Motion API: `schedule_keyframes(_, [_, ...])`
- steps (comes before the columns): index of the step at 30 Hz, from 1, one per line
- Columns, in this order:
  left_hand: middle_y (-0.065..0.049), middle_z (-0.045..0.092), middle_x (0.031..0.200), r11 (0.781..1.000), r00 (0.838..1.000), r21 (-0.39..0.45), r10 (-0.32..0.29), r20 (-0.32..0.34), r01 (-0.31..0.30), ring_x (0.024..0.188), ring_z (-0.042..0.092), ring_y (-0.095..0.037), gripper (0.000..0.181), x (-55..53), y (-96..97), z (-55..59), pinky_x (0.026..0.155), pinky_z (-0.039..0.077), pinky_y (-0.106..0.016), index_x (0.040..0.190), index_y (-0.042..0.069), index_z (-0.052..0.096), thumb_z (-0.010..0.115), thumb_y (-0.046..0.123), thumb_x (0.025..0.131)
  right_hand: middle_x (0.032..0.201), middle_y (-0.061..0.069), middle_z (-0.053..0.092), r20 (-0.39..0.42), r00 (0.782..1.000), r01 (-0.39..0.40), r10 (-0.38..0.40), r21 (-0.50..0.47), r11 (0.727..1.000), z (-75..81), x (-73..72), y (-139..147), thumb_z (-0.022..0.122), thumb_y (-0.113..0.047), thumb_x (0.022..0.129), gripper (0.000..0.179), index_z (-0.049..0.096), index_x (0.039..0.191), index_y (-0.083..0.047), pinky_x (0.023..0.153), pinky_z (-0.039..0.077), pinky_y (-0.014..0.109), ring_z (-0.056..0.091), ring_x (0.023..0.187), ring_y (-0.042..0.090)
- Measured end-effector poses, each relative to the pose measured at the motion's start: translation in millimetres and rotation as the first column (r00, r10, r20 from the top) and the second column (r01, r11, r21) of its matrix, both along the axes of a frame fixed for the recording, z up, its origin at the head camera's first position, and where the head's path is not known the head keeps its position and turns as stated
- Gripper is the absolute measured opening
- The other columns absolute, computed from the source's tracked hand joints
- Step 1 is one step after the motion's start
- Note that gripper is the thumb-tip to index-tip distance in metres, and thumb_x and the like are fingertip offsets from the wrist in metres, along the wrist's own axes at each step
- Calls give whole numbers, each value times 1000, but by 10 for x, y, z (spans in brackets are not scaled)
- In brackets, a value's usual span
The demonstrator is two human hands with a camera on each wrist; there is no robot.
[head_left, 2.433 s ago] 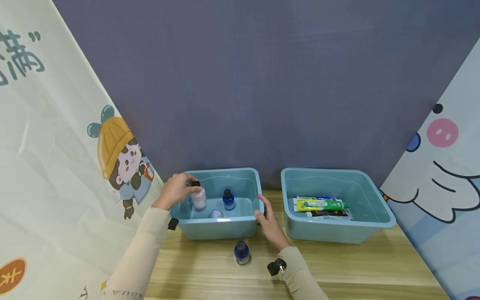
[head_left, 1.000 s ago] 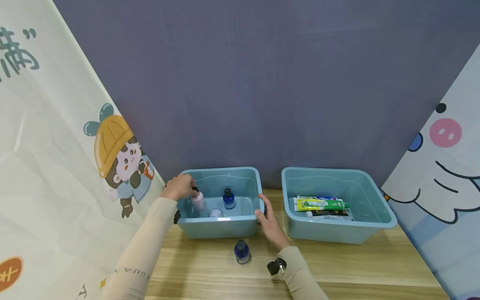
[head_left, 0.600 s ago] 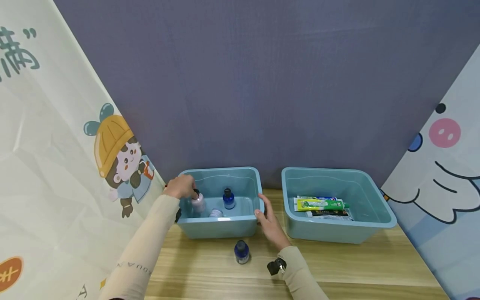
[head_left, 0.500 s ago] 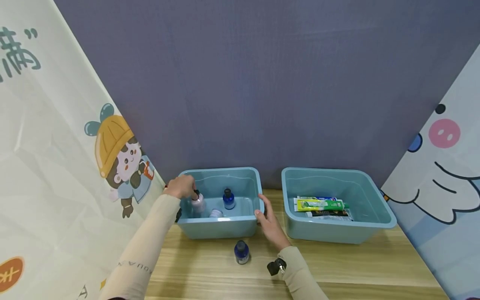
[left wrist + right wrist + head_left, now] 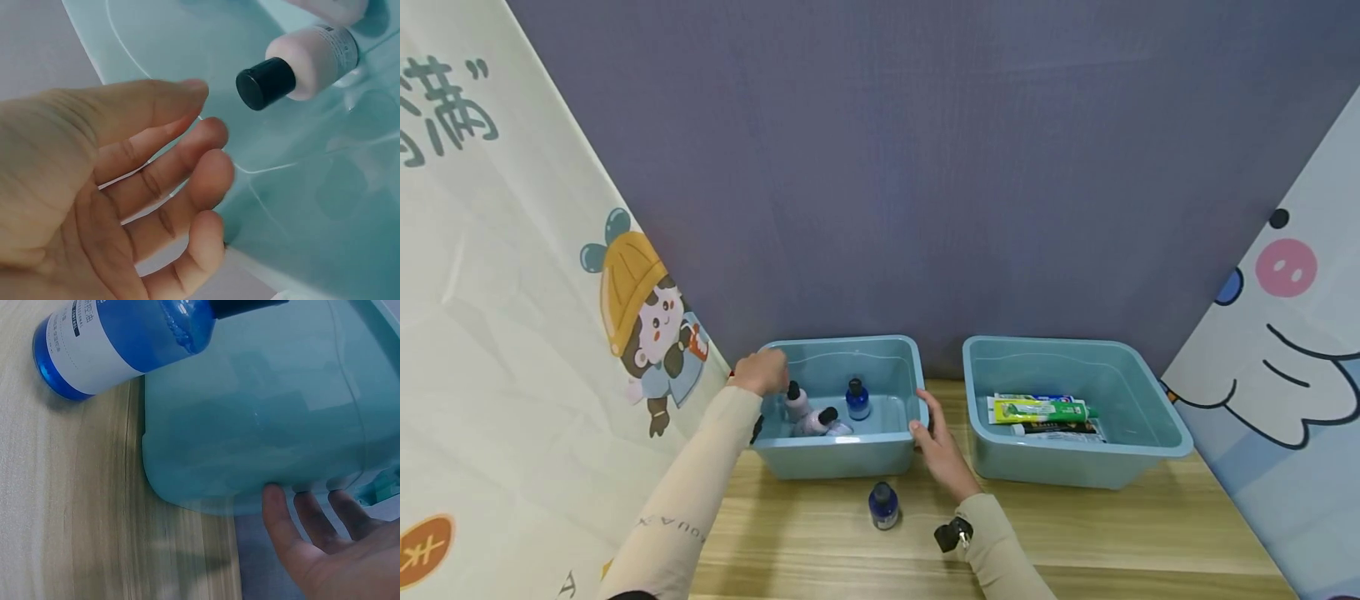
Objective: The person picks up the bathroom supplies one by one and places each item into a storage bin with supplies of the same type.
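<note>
My left hand reaches over the left end of a blue-green bin, its fingers loosely bent with nothing between them in the left wrist view. Just beyond its fingertips is a pink bottle with a black cap. Another black-capped pink bottle lies tipped near the bin's front wall, overlapping a pale item beside it. A small blue bottle stands farther right in this bin. At the bin's right end, my right hand rests its fingertips against the outside wall.
A capped blue bottle stands on the wooden table in front of the bin. To the right, a second blue-green bin holds several toothpaste-like tubes. A grey backdrop rises behind both bins.
My left hand has lowered a pink bottle into the bin and its fingers have let go. A tipped pink bottle now shows near the front wall. My right hand stays at the bin's right end.
</note>
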State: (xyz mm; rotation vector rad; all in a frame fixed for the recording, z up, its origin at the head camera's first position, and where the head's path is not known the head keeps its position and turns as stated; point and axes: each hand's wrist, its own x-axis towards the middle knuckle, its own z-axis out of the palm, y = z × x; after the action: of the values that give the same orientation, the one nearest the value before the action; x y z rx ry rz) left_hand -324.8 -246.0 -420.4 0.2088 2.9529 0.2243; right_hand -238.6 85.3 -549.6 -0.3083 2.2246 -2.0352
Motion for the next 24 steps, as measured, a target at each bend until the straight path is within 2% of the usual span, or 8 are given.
schedule_keyframes(2, [0, 47, 66, 1000, 1000, 10, 11, 18, -11, 64, 40, -19, 34, 13, -4, 12, 60, 39, -41, 57, 16, 53, 60, 3, 87, 171, 18, 12, -3, 1000, 1, -1, -2, 1000, -1, 3, 0, 43, -27, 112, 53, 22, 159, -40, 106, 43, 68, 34, 146, 47])
schedule_keyframes(4, [-1, 62, 78, 999, 999, 26, 19, 36, -20, 72, 53, -21, 22, 34, -7, 29, 68, 48, -45, 69, 14, 66, 67, 7, 90, 170, 18, 14, -6, 1000, 5, -5, 1, 1000, 2, 6, -1, 43, -28, 112, 53, 22, 159, -40, 105, 45, 67, 35, 146, 46])
schedule_keyframes(7, [-3, 74, 102, 998, 998, 50, 25, 51, -28, 89, 65, -24, 5, 61, -12, 44, 82, 55, -52, 89, 14, 76, 72, 14, 92, 170, 18, 15, -11, 1000, 8, -8, 6, 1000, 9, 12, -4, 43, -28, 112, 53, 22, 159, -40, 105, 45, 66, 37, 145, 45])
schedule_keyframes(10, [-5, 74, 107, 996, 997, 84, 27, 69, -33, 92, 67, -25, 6, 95, -24, 56, 83, 55, -51, 96, 13, 76, 72, 17, 93, 171, 16, 15, -10, 1000, 4, -4, 9, 1000, 6, 11, -8, 43, -28, 112, 53, 22, 159, -39, 105, 45, 66, 36, 145, 45])
schedule_keyframes(15, [-4, 73, 103, 988, 997, 147, 30, 65, -40, 86, 63, -22, 7, 176, -31, 75, 79, 53, -46, 94, 14, 75, 72, 20, 95, 171, 17, 13, -11, 1000, 0, 0, -2, 1000, -7, 2, -6, 43, -26, 111, 54, 21, 160, -38, 106, 44, 66, 34, 146, 46])
schedule_keyframes(19, [-3, 74, 102, 984, 1000, 178, 16, 16, -19, 84, 64, -21, 9, 251, -32, 72, 77, 52, -46, 95, 14, 77, 73, 22, 94, 171, 18, 12, -7, 1000, -1, 1, -13, 1000, -9, -4, 2, 44, -28, 111, 54, 21, 159, -39, 106, 44, 66, 32, 147, 47])
schedule_keyframes(24, [-3, 75, 95, 976, 997, 217, 12, -77, 5, 80, 65, -19, 13, 370, -13, 54, 70, 51, -41, 99, 13, 77, 73, 25, 94, 171, 18, 11, -7, 1000, 4, -4, 7, 1000, -23, -13, 13, 44, -35, 111, 54, 21, 159, -41, 107, 44, 66, 31, 149, 48])
